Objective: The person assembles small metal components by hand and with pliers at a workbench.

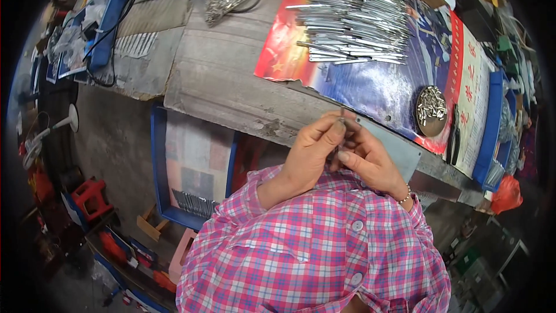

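Observation:
My left hand (308, 156) and my right hand (373, 161) meet at the near edge of the workbench, just in front of my checked shirt. The left thumb and forefinger are pinched together at a small dark piece, too hidden to name. My right fingers curl in against the same spot, closed, with their tips partly covered. Beyond the hands, a large heap of thin silver metal rods (356, 14) lies on a printed red and blue sheet (370, 90). To the right, a round dish holds small shiny metal pieces (432, 106).
Pliers with dark handles (455, 139) lie right of the dish, near a blue bin (492, 133). A blue tray (157, 156) with dark rods sits below the bench at left. Bagged small metal parts (231, 0) lie at the back. A red stool (90, 200) stands on the floor.

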`<state>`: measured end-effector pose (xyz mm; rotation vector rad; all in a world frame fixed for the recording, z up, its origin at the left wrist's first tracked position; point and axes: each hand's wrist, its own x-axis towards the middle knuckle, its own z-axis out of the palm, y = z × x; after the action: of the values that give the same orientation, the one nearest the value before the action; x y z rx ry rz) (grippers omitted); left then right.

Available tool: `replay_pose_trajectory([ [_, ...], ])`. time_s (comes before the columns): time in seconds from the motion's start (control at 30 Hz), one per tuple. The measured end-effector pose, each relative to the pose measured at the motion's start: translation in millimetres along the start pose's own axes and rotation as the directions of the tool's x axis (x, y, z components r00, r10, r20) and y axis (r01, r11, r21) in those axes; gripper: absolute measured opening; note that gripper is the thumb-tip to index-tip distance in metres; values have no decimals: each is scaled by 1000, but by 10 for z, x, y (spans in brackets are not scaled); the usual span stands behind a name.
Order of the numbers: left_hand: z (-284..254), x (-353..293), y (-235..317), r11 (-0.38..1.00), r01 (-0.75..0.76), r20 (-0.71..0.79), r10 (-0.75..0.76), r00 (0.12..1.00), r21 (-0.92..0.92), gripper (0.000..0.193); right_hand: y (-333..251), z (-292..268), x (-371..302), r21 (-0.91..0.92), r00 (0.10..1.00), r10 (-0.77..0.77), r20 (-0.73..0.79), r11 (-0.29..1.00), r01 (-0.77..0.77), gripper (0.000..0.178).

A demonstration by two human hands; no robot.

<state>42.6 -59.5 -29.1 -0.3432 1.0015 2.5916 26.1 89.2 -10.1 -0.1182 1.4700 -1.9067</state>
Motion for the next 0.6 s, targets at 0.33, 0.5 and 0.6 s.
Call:
replay_pose_trajectory([
  [0.33, -269, -233, 76, 964, -152, 22, 151, 988, 220, 25, 4, 207, 113, 45, 970, 223, 96, 973, -228, 22],
  [0.5, -458, -359, 272, -234, -456, 480, 680, 554, 858, 31, -45, 295, 181, -86, 934, 356, 30, 932, -352, 22],
  [0.6, -585, -529, 160, -380, -422, 568, 583, 581, 823, 24, 179, 349, 167, -161, 934, 354, 48, 926, -342, 25],
])
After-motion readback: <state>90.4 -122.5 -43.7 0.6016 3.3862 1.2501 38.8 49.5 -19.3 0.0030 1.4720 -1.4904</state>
